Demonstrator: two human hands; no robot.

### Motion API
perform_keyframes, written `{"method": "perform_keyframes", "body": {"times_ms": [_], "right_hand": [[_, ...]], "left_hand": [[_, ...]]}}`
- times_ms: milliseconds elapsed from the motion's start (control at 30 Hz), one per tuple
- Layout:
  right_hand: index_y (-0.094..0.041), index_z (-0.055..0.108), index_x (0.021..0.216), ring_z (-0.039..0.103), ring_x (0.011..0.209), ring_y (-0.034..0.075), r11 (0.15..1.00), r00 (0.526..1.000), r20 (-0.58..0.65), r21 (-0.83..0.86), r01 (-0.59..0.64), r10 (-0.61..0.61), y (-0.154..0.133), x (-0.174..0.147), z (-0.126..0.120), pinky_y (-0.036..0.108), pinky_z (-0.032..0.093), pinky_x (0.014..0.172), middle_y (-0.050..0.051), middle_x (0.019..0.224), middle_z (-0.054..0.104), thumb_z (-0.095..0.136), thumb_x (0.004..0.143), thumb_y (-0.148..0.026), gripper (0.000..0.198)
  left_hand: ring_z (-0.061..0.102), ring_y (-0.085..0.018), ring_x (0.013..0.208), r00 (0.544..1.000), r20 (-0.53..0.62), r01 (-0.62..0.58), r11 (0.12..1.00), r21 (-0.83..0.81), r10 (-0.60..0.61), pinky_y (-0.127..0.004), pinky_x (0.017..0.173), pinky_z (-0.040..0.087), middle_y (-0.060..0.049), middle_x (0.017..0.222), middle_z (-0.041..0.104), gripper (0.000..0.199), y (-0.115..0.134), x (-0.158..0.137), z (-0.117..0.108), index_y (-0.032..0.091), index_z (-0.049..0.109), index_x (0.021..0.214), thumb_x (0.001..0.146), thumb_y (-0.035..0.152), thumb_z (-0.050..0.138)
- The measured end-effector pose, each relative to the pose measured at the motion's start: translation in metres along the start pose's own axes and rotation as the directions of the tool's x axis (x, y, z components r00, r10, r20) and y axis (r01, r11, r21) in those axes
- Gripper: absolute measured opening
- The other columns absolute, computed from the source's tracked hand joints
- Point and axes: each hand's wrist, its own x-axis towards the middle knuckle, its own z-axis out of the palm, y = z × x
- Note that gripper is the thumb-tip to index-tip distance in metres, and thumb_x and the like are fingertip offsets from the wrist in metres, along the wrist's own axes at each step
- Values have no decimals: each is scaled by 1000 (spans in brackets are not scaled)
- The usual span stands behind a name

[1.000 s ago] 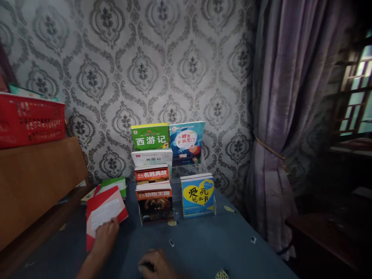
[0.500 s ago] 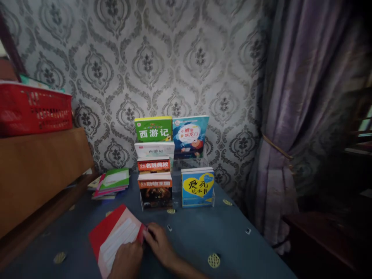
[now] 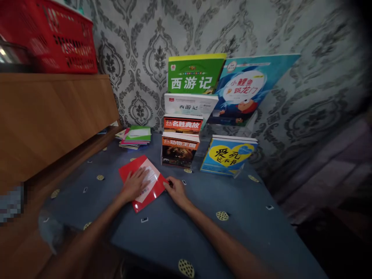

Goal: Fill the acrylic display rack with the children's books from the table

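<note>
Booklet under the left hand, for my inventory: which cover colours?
The booklet is mainly red and pale pink; head view.

Bench (image 3: 270,232): open passage, right edge. Obstacles: left hand (image 3: 134,184), right hand (image 3: 176,190) and red book (image 3: 151,186), left of centre; upright books (image 3: 180,154), back edge; book stack (image 3: 137,135), back left corner.

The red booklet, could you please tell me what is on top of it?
The left hand lies across the red booklet; the cover beneath the palm cannot be seen.

L fingers (image 3: 139,175) flat on red bklt (image 3: 153,183), R fingers (image 3: 172,180) at its corner, bks (image 3: 180,153) behind
</note>
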Motion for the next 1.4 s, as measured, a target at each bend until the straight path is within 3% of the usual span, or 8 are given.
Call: {"method": "perform_keyframes", "body": {"times_ms": [200, 500, 733, 867, 967, 1133, 1267, 1400], "right_hand": [[-19, 59, 73, 52, 60, 14, 1000, 1000, 4, -16, -5, 5, -2, -1, 0, 24, 37, 58, -1, 66, 58, 54, 82, -26, 13], [-20, 59, 77, 55, 56, 13, 982, 1000, -9, 189, -8, 9, -5, -4, -4, 24, 41, 56, -3, 61, 58, 53, 87, -41, 24], [-20, 59, 74, 56, 53, 14, 824, 959, -57, 526, -208, 278, -1, -23, -35, 24, 42, 49, -2, 61, 62, 73, 67, -63, 46], [-19, 60, 76, 65, 60, 19, 743, 933, 86, 581, -332, 350, -10, -37, -58, 29, 50, 58, 1, 67, 70, 84, 58, -57, 48], [-19, 63, 77, 65, 60, 19, 803, 953, -2, 540, -254, 303, -31, -39, -79, 30, 51, 58, 2, 68, 70, 83, 60, -57, 47], [-22, 75, 84, 69, 83, 25, 986, 977, -174, 82, 142, -127, -81, -52, -130, 39, 54, 78, 7, 87, 75, 68, 79, -59, 37], [-31, 78, 99, 68, 104, 28, 907, 939, 67, -242, 344, -338, -84, -94, -154, 50, 49, 98, 6, 104, 77, 55, 93, -51, 30], [-34, 72, 118, 62, 119, 23, 839, 901, 351, -382, 387, -256, -57, -136, -149, 47, 46, 106, 6, 124, 71, 55, 97, -44, 28]], "left_hand": [[25, -29, 151, 981, -33, 194, 980, 37, -193, -60, 116, 26, -11, 163, 30, 56, -34, 34, -11, 21, 34, 153, 103, 44, 26], [61, -28, 112, 935, -223, 305, 947, 103, -277, -41, 92, 49, -17, 125, 64, 44, -29, 27, -22, 14, 52, 135, 100, 35, 36], [68, -29, 92, 911, 11, 400, 879, -258, -412, -36, 77, 50, -11, 96, 73, 55, -13, -10, -30, 14, 64, 118, 83, 56, 57], [70, -27, 76, 911, 305, 411, 542, -733, -278, -34, 65, 52, -9, 81, 74, 64, 5, -14, -35, 12, 70, 94, 61, 66, 72], [70, -25, 70, 935, 296, 341, 272, -900, -195, -34, 66, 53, -10, 80, 75, 63, 27, -9, -49, 12, 70, 88, 56, 66, 77], [70, -28, 91, 979, -119, -14, 525, -851, -167, -41, 86, 54, -9, 96, 78, 53, 48, -11, -81, 17, 76, 92, 71, 64, 68], [60, -31, 124, 966, -207, -259, 675, -691, 158, -47, 105, 46, -10, 123, 72, 53, 38, -34, -63, 25, 78, 107, 86, 65, 50], [49, -25, 138, 946, -65, -303, 789, -535, 319, -49, 115, 38, -7, 139, 63, 44, 16, -63, -18, 31, 71, 122, 98, 43, 36]]}}
